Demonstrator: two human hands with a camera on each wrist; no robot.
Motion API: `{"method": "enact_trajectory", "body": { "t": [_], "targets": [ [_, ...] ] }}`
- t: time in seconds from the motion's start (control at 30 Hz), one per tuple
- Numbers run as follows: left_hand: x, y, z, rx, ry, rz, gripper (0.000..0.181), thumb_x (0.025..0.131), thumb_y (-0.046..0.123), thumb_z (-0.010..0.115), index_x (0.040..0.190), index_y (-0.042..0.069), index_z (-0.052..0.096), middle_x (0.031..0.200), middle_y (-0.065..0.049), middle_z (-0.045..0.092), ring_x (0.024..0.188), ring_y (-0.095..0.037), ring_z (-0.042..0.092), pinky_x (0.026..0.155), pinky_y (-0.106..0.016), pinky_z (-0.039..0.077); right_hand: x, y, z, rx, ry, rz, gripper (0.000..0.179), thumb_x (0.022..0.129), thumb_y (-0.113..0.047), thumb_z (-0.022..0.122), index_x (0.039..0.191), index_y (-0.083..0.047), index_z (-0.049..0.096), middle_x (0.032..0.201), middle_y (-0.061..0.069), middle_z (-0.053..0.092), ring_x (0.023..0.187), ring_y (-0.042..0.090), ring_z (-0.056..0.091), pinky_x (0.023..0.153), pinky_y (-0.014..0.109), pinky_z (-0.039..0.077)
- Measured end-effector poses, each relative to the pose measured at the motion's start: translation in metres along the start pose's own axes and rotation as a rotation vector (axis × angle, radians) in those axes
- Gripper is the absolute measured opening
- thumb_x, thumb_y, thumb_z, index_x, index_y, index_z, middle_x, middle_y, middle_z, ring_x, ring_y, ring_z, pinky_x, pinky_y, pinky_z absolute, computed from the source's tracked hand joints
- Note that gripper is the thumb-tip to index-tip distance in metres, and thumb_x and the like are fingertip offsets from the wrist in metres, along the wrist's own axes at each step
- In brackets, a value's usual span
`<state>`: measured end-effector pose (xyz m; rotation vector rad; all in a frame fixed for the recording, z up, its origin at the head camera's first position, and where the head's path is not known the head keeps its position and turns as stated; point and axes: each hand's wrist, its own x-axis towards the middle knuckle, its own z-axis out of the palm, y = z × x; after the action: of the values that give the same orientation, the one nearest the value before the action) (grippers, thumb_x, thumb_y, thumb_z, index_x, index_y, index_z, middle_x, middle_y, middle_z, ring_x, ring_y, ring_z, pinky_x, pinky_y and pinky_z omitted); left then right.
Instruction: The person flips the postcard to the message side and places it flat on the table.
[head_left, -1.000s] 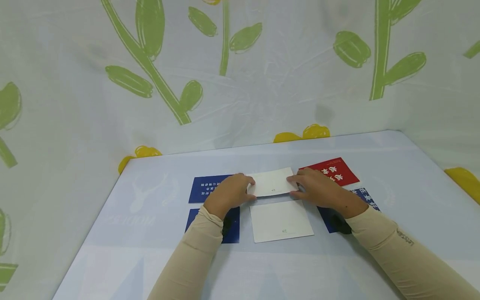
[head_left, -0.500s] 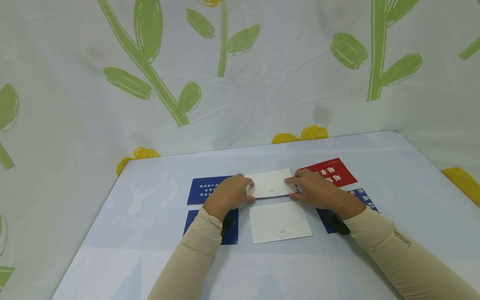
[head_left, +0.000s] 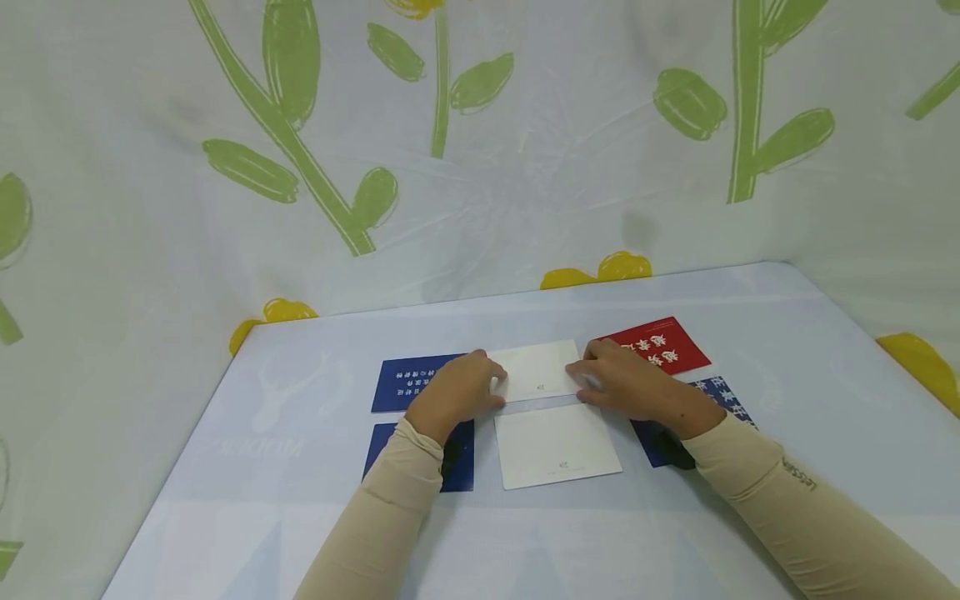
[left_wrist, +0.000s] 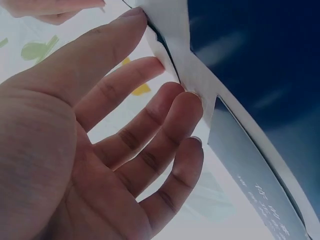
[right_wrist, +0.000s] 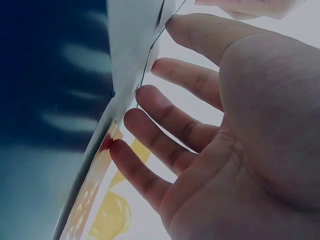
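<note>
A white card with a small printed mark lies flat on the table, just beyond a second white card. My left hand rests at the far card's left edge, with thumb and fingers apart. At its right edge is my right hand, fingers spread and loosely bent. The right wrist view shows those fingertips right along the card's thin edge. In the left wrist view, the thumb and fingers also meet the edge. Neither hand pinches the card.
Two blue cards with white writing lie on the left, the upper blue card and the lower blue card, partly under my left arm. A red card and another blue card lie on the right. Behind the table hangs a leaf-patterned cloth.
The far white card, tilted up slightly and held by both hands before, has come down flat on the table. Both hands have loosened at its edges, staying nearly in place.
</note>
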<state>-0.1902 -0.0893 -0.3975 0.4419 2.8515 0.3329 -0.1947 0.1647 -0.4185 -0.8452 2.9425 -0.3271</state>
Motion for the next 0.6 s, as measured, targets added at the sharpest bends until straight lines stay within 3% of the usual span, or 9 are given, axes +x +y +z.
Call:
{"method": "enact_trajectory", "body": {
  "t": [0.4,0.6],
  "targets": [
    [-0.0021,0.0018,0.0020,0.032,0.018,0.000,0.043,0.087,0.030,0.078,0.128,0.018,0.070,0.142,-0.011,0.059,0.129,-0.029,0.058,0.110,-0.041,0.046,-0.0034,-0.0014,0.0002,-0.095,-0.027,-0.065,0.054,0.086,-0.030,0.079,0.135,-0.013,0.064,0.118,0.013,0.063,0.104,0.024,0.057,0.089,0.039,0.058],
    [-0.0021,0.0042,0.0006,0.058,0.032,0.019,0.042,0.087,0.030,0.078,0.127,0.017,0.071,0.130,-0.009,0.065,0.118,-0.026,0.064,0.106,-0.039,0.049,-0.0036,-0.0019,0.0004,-0.128,-0.031,-0.068,0.054,0.087,-0.030,0.078,0.137,-0.013,0.063,0.118,0.014,0.062,0.105,0.025,0.057,0.091,0.040,0.057]
  ]
}}
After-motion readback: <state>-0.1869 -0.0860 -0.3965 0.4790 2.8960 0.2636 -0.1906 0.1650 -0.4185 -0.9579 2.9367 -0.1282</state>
